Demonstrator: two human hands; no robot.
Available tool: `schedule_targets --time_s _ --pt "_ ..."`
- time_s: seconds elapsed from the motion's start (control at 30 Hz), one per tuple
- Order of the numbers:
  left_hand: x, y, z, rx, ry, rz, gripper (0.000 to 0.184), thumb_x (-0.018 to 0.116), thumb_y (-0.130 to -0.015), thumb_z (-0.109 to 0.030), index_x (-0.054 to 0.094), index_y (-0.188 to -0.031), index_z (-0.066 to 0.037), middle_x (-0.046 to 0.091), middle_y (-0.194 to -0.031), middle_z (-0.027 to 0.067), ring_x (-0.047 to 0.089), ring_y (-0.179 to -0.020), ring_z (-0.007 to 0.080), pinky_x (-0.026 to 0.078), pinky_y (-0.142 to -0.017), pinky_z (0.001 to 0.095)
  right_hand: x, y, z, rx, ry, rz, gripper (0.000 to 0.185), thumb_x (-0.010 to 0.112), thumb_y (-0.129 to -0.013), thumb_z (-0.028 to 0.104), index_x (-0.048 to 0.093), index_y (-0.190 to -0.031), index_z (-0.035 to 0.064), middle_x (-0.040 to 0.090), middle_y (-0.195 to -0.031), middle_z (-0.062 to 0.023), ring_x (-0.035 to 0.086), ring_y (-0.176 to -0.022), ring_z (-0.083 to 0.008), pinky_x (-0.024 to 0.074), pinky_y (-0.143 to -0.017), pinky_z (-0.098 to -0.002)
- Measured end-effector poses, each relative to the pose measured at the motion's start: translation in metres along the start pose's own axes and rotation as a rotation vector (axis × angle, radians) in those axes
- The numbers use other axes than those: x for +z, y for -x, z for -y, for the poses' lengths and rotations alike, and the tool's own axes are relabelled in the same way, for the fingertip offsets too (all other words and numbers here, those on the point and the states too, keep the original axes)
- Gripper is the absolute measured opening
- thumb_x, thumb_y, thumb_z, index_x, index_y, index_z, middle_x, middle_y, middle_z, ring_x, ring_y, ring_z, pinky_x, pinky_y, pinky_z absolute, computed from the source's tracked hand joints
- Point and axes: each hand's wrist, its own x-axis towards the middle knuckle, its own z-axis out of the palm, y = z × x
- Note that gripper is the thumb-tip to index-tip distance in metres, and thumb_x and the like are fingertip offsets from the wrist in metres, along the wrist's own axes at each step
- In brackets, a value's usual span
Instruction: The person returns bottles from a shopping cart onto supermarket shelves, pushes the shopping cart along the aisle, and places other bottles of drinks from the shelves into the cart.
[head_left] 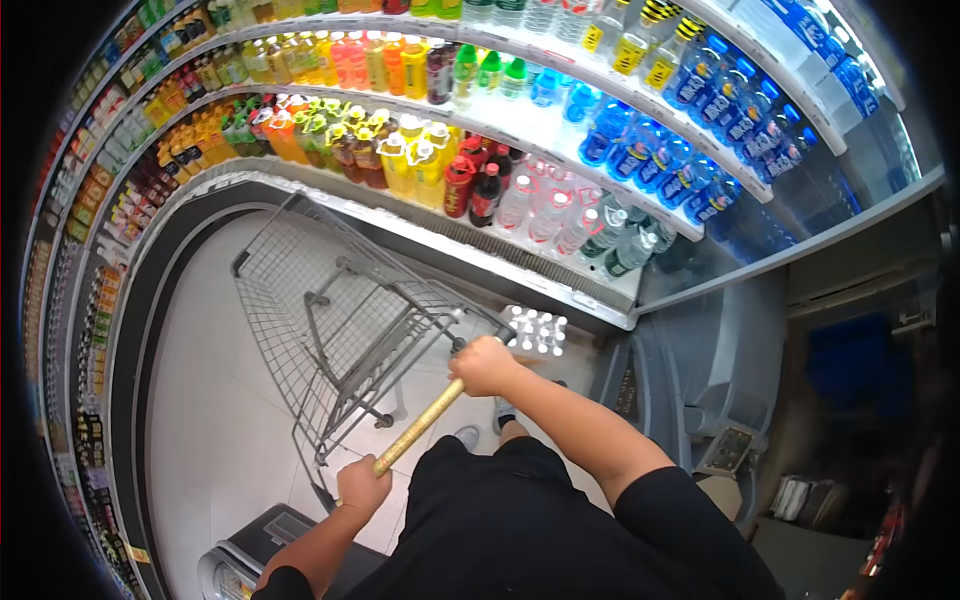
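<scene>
Both of my hands are wrapped round the yellow handle [420, 427] of a wire shopping cart [290, 330]. My left hand [363, 482] is closed on the handle's lower end, at the left. Near the other end, my right hand [485, 367] is closed on it too. The cart stands in front of me on the tiled floor, and its wire basket holds nothing that I can see. The palms and most of the fingertips are hidden behind the bar.
A curved shelf unit [440, 225] full of drink bottles runs along the front and left. Beyond my right hand, a pack of white-capped bottles [537, 331] sits on the floor. A grey machine-like unit [680, 370] stands at the right, and a dark bin-like box [270, 540] at lower left.
</scene>
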Motion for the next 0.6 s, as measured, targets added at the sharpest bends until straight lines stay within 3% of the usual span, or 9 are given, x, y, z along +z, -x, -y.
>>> schedule_targets --time_s 0.17,0.6 --pt "-0.009 -0.027 -0.042 -0.104 -0.034 -0.029 0.025 0.071 -0.080 -0.026 0.064 -0.070 -0.005 0.066 -0.066 0.0217 0.066 -0.064 0.0442 0.053 -0.063 0.0547 -0.020 -0.012 -0.044 -0.060 -0.019 0.025 0.006 0.074 -0.074 0.022 0.075 -0.072 0.0162 0.073 -0.073 -0.0063 0.073 -0.073 -0.0281 0.0553 -0.065 -0.0421" --pt "-0.009 -0.073 -0.102 -0.208 -0.137 -0.157 0.025 0.074 -0.077 -0.024 0.063 -0.067 -0.004 0.065 -0.064 0.0212 0.066 -0.061 0.0433 0.052 -0.059 0.0530 -0.042 -0.037 -0.118 -0.175 -0.002 -0.024 0.003 0.075 -0.070 0.018 0.076 -0.070 0.0162 0.073 -0.072 -0.0055 0.073 -0.073 -0.0271 0.0551 -0.067 -0.0402"
